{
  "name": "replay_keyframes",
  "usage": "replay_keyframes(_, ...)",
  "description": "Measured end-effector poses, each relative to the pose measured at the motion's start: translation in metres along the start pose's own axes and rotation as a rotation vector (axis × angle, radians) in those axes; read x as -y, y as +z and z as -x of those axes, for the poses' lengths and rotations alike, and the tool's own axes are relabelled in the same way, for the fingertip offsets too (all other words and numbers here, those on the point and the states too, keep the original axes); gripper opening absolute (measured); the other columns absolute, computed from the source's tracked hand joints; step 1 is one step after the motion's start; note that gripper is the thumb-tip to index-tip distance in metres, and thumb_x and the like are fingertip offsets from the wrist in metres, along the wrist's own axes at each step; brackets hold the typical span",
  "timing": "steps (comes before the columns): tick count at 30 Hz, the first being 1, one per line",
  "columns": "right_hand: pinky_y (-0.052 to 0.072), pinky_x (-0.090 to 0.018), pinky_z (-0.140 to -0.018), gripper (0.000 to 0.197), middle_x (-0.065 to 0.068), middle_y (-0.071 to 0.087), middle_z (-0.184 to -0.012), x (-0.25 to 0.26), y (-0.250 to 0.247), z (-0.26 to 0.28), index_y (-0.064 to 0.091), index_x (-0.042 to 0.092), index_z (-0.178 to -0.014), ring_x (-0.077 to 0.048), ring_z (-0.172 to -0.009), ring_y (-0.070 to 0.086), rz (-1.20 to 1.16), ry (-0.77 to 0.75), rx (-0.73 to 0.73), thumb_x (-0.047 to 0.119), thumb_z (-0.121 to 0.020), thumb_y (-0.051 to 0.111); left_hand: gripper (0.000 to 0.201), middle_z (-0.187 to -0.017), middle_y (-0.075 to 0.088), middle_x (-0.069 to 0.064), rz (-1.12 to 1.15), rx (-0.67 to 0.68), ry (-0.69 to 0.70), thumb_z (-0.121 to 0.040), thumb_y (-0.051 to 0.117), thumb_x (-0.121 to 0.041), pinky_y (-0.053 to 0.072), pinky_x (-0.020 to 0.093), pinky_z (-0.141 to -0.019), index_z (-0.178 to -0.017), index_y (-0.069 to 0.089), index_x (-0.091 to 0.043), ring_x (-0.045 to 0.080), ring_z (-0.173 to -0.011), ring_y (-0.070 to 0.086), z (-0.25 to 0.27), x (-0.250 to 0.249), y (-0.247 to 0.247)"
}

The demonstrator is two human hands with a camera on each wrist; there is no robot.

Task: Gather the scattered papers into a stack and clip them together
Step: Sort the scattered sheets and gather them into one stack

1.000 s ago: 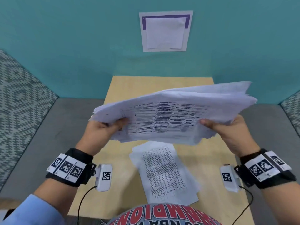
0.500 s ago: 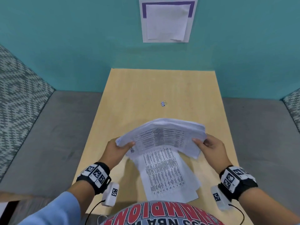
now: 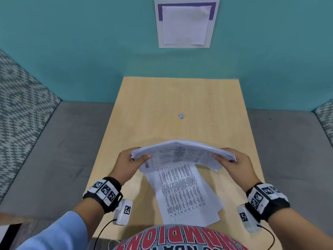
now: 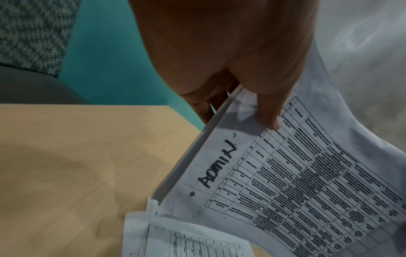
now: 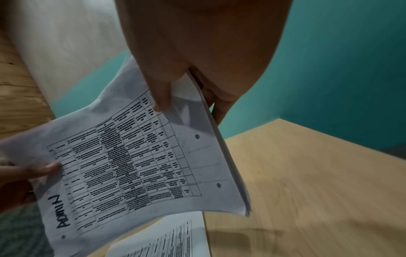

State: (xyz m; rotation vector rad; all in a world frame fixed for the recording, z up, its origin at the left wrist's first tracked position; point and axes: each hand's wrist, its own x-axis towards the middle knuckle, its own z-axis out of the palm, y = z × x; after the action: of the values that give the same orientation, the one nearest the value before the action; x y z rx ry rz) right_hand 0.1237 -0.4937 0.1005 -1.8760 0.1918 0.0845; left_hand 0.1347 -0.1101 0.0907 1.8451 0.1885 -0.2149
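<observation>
A stack of printed papers (image 3: 182, 153) bows upward just above the wooden table (image 3: 155, 109). My left hand (image 3: 134, 157) pinches its left edge, thumb on top. My right hand (image 3: 228, 159) pinches the right edge the same way. The left wrist view shows the stack of papers (image 4: 296, 173), marked "ADMIN", under the thumb of my left hand (image 4: 248, 111). In the right wrist view my right hand (image 5: 186, 102) grips the stack of papers (image 5: 136, 167). More loose sheets (image 3: 185, 193) lie on the table beneath, near the front edge. A small binder clip (image 3: 182, 115) lies mid-table, beyond the hands.
A grey bench seat (image 3: 54, 150) flanks the table on both sides, with patterned backrests (image 3: 19, 98). A teal wall (image 3: 90, 51) stands behind the table, with a white sheet (image 3: 186, 23) fixed to it. My printed shirt (image 3: 180, 239) is at the near edge.
Both hands have brought the stack down from chest height to just above the table and pulled it closer over the loose sheets. The stack now looks more squared up.
</observation>
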Motion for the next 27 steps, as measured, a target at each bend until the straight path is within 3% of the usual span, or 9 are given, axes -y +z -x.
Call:
replay_keyframes(3, 0.054, -0.015, -0.073, 0.014, 0.008, 0.080, -0.091, -0.002, -0.004, 0.003, 0.080, 0.023, -0.095, -0.005, -0.082, 0.072, 0.043, -0.006, 0.025, 0.011, -0.087, 0.084, 0.020, -0.093, 0.081, -0.007, 0.013, 0.026, 0.012, -0.085, 0.087, -0.005, 0.057, 0.018, -0.074, -0.099, 0.082, -0.017, 0.006, -0.082, 0.073, -0.001, 0.003, 0.000)
replay_keyframes(5, 0.053, -0.013, -0.074, 0.019, 0.010, 0.079, -0.093, -0.009, -0.002, 0.003, 0.079, 0.026, -0.094, -0.006, -0.085, 0.072, 0.093, 0.034, 0.093, 0.012, -0.084, 0.086, 0.025, -0.099, 0.082, -0.003, -0.008, 0.058, -0.029, -0.082, 0.090, -0.007, 0.058, 0.024, -0.081, -0.102, 0.082, -0.019, 0.010, -0.089, 0.075, -0.001, 0.011, 0.001)
replay_keyframes(8, 0.048, -0.010, -0.071, 0.019, 0.014, 0.079, -0.088, -0.007, -0.003, -0.003, 0.079, 0.031, -0.088, -0.001, -0.080, 0.069, 0.175, 0.020, 0.119, 0.013, -0.086, 0.084, 0.011, -0.094, 0.082, 0.002, -0.069, 0.097, -0.034, -0.088, 0.086, -0.012, 0.055, 0.032, -0.081, -0.095, 0.084, -0.021, 0.011, -0.085, 0.073, -0.001, 0.017, 0.004)
replay_keyframes(12, 0.051, -0.021, -0.077, 0.015, 0.012, 0.079, -0.086, 0.004, -0.016, -0.012, 0.080, 0.031, -0.086, -0.004, -0.082, 0.070, 0.262, -0.006, 0.119, 0.016, -0.088, 0.082, 0.012, -0.088, 0.079, 0.007, -0.107, 0.074, -0.020, -0.093, 0.081, -0.012, 0.051, 0.032, -0.077, -0.087, 0.084, -0.022, 0.010, -0.078, 0.068, -0.002, 0.005, 0.001)
replay_keyframes(16, 0.049, -0.020, -0.075, 0.029, 0.017, 0.077, -0.089, 0.026, -0.021, -0.015, 0.069, 0.046, -0.088, -0.003, -0.087, 0.070, 0.607, -0.116, 0.180, 0.020, -0.087, 0.081, 0.015, -0.085, 0.080, -0.006, -0.230, 0.107, 0.112, -0.095, 0.079, -0.018, 0.053, 0.022, -0.072, -0.087, 0.082, -0.030, 0.008, -0.078, 0.072, 0.004, -0.037, -0.003)
replay_keyframes(18, 0.051, -0.026, -0.085, 0.027, 0.013, 0.078, -0.106, 0.053, -0.007, -0.012, 0.074, 0.037, -0.106, -0.013, -0.100, 0.072, 0.733, -0.240, 0.241, 0.027, -0.083, 0.083, 0.010, -0.085, 0.079, -0.012, -0.378, 0.161, 0.244, -0.097, 0.077, -0.026, 0.053, 0.025, -0.070, -0.090, 0.081, -0.033, 0.008, -0.079, 0.072, 0.009, -0.070, 0.000)
replay_keyframes(20, 0.052, -0.029, -0.094, 0.039, 0.010, 0.078, -0.118, 0.081, 0.018, -0.007, 0.074, 0.029, -0.122, -0.013, -0.107, 0.071, 0.738, -0.355, 0.309, 0.033, -0.084, 0.082, 0.007, -0.092, 0.079, -0.017, -0.550, 0.227, 0.424, -0.098, 0.073, -0.037, 0.056, 0.032, -0.074, -0.101, 0.079, -0.035, 0.003, -0.084, 0.072, 0.014, -0.104, 0.009)
replay_keyframes(24, 0.039, -0.015, -0.058, 0.011, 0.009, 0.070, -0.073, 0.107, 0.055, -0.004, 0.079, 0.026, -0.102, 0.002, -0.059, 0.057, 0.615, -0.332, 0.387, 0.026, -0.096, 0.071, 0.028, -0.103, 0.080, -0.018, -0.724, 0.191, 0.612, -0.095, 0.066, -0.048, 0.057, 0.033, -0.077, -0.123, 0.067, -0.043, 0.006, -0.091, 0.074, 0.018, -0.145, 0.027)
replay_keyframes(27, 0.039, -0.028, -0.058, 0.022, 0.007, 0.060, -0.058, 0.102, 0.044, -0.003, 0.073, 0.021, -0.075, -0.001, -0.052, 0.050, 0.460, -0.224, 0.373, 0.027, -0.096, 0.074, 0.036, -0.089, 0.078, -0.016, -0.485, 0.169, 0.400, -0.088, 0.082, -0.045, 0.058, 0.025, -0.076, -0.121, 0.069, -0.041, 0.002, -0.085, 0.072, 0.021, -0.144, 0.009)
